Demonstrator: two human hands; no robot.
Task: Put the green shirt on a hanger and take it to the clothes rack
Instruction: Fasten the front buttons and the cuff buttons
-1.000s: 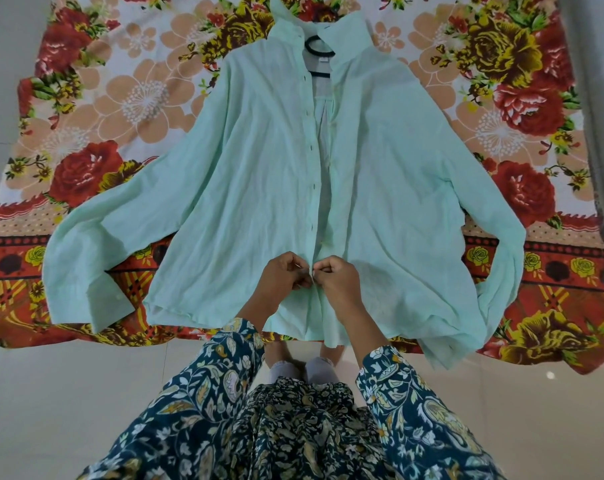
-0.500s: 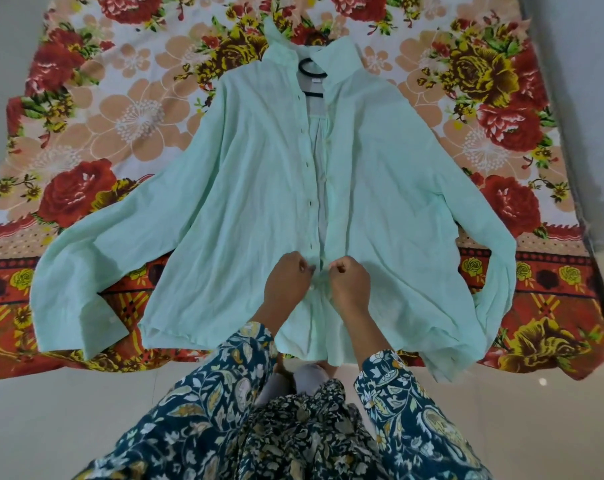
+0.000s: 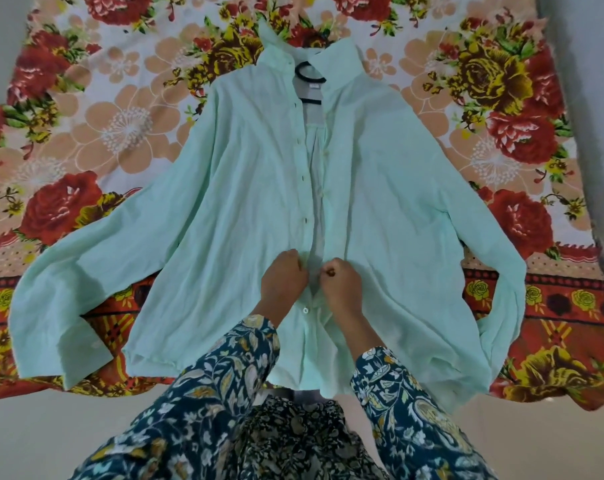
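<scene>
Two edges of the pale green cotton shirt [image 3: 224, 220], flat on the floral sheet [image 3: 103, 109] over a black hanger [image 3: 309, 72], are pinched by our left hand [image 3: 285, 277] and right hand [image 3: 340, 280], so we should keep them level while fastening.

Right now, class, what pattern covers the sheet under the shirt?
The sheet is floral, red and peach; head view.

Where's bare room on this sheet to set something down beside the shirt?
Bare floral sheet lies above the left sleeve of the green shirt, and again right of its collar. The middle is crowded: left hand and right hand pinch the shirt front.
</scene>
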